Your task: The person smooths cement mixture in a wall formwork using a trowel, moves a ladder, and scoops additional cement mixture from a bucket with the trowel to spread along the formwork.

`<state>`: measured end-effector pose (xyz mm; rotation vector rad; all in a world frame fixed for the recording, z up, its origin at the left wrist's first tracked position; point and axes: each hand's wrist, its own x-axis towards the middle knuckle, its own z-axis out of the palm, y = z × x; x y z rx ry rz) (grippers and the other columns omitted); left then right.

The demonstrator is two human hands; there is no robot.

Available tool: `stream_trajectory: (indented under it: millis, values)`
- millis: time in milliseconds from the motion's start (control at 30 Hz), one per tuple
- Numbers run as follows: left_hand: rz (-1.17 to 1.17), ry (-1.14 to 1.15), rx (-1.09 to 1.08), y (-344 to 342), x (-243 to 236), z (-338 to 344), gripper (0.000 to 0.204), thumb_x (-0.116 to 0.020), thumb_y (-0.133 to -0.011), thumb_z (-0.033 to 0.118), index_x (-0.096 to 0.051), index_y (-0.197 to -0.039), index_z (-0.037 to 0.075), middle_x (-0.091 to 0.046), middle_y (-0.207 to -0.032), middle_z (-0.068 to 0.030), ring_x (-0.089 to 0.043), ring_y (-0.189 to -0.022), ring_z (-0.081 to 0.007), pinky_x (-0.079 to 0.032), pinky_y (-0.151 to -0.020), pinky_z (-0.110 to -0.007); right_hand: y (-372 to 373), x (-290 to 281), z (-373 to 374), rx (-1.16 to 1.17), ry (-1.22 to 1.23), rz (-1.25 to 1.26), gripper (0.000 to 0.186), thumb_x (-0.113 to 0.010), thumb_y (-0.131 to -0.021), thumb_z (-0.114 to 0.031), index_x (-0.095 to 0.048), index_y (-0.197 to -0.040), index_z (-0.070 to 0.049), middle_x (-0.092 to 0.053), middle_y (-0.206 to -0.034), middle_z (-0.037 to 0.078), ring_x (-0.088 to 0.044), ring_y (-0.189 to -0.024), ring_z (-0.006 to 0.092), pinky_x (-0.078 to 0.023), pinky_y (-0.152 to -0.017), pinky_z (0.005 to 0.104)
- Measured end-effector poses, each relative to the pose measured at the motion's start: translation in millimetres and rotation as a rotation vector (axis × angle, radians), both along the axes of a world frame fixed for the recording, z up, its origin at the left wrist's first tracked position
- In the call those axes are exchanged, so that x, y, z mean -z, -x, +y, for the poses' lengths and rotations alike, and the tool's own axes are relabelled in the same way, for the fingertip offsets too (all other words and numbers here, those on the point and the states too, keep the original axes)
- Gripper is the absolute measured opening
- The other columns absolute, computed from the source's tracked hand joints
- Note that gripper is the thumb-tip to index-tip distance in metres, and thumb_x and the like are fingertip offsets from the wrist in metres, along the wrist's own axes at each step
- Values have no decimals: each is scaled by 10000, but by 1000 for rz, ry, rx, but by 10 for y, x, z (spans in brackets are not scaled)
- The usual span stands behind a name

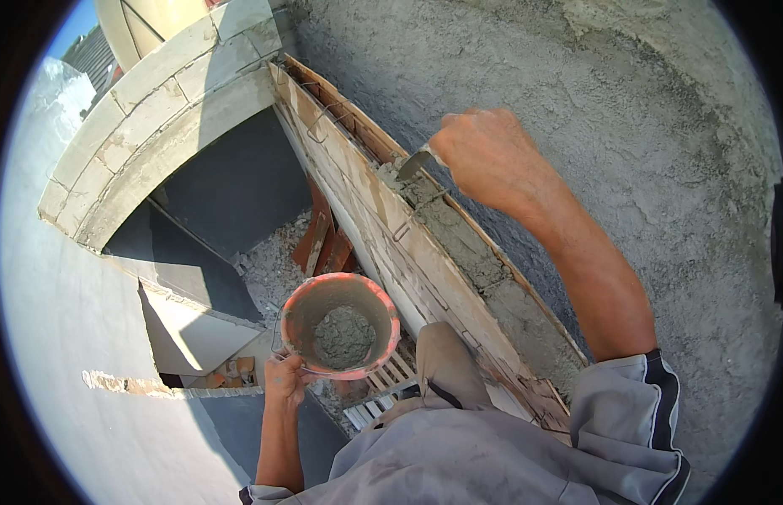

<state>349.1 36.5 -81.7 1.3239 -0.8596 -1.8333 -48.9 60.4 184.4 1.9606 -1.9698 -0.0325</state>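
My left hand (284, 376) is closed on the near left rim of an orange bucket (387, 303), beside its wire handle. Grey wet mortar (344, 338) lies in the bottom of that bucket. In my right hand (486, 160) is a trowel (415, 165), its handle hidden by my fingers and its blade pointing down at the fresh concrete. A long wooden form (375, 198) slants past my front, tied across with bent wires. Its near and middle stretch holds grey wet concrete (463, 240), while the far end shows an open slot between the boards.
A rough grey plastered wall (627, 126) rises along the right. At the far left a curved block ledge (147, 126) meets the form. Below lie rubble and reddish boards (320, 240). White slats (379, 404) show near my legs.
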Motion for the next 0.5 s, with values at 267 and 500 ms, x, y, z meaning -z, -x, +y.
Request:
stream_trajectory:
  millis: [267, 500]
  values:
    - [-29, 19, 21, 56, -57, -27, 343, -500, -757, -91, -522, -1089, -171, -668, -971, -262, -732, -702, -344, -662, -601, -461, 268, 237, -18, 114, -64, 23, 110, -655, -808, -80, -762, -792, -60, -746, -817, 111, -727, -879, 297, -576, -732, 431]
    - [-37, 22, 48, 141, -101, -34, 350, -496, -754, -90, -518, -1094, -171, -656, -978, -260, -732, -723, -350, -664, -619, -468, 511, 563, -422, -35, 62, 233, 105, -662, -861, -163, -767, -852, -167, -709, -842, 25, -632, -981, 197, -440, -862, 383]
